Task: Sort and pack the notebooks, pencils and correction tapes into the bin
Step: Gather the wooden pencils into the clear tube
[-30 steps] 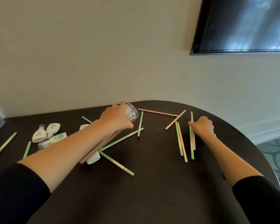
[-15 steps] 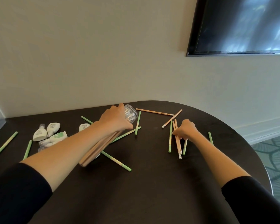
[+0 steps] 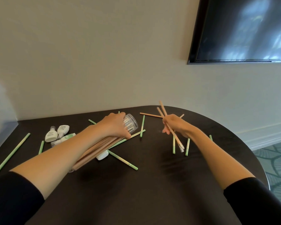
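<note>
The left hand (image 3: 114, 125) has its fingers curled round a clear ribbed plastic jar (image 3: 131, 125) near the far edge of the dark round tabletop (image 3: 152, 184). A bundle of tan wooden pencils (image 3: 94, 149) runs back under its forearm. The right hand (image 3: 175, 125) grips three loose tan pencils (image 3: 161, 109), held tilted. Pale green pencils (image 3: 123, 160) lie scattered. White-and-green correction tapes (image 3: 58, 133) sit toward the left edge.
</note>
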Available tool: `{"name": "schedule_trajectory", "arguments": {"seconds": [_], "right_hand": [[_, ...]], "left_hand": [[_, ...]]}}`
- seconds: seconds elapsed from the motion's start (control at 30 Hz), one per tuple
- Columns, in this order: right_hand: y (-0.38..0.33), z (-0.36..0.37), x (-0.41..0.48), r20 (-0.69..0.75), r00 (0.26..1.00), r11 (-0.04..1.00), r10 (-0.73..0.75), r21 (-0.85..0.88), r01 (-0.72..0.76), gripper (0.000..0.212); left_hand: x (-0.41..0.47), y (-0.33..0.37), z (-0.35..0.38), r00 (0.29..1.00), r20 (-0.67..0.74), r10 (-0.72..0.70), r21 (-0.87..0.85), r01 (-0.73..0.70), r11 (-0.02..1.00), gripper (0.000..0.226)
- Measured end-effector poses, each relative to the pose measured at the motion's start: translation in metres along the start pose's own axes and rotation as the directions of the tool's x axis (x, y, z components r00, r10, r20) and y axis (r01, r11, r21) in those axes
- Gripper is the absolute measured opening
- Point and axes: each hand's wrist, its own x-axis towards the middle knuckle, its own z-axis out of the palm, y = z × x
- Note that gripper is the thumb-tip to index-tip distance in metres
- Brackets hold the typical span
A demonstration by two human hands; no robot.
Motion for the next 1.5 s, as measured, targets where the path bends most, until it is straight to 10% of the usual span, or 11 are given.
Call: {"name": "schedule_trajectory", "arguments": {"seconds": [0.1,0.27,0.57,0.83,1.5], "right_hand": [[-0.021,0.016,-0.008,0.103,0.990,0.995,-0.101,0.005,0.101,0.015],[-0.047,0.051,-0.013,0.111,0.915,0.677,-0.387,-0.640,0.364,0.018],[-0.094,0.097,-0.024,0.206,0.729,0.357,-0.652,-0.765,0.536,0.020],[-0.125,0.126,-0.028,0.154,0.785,0.460,-0.601,-0.736,0.497,0.022],[-0.144,0.149,-0.037,0.216,0.724,0.326,-0.655,-0.783,0.529,0.021]], "left_hand": [[-0.011,-0.017,-0.006,1.000,-0.007,-0.017,-0.036,0.016,0.999,0.052],[-0.030,-0.048,-0.017,0.994,-0.019,-0.105,-0.112,0.102,0.988,0.065],[-0.071,-0.090,-0.035,0.997,0.050,0.051,-0.128,-0.044,0.991,0.058],[-0.099,-0.126,-0.033,0.912,-0.382,0.149,0.072,-0.132,0.989,0.064],[-0.115,-0.148,-0.039,0.949,-0.314,0.016,-0.332,-0.125,0.935,0.077]]}}
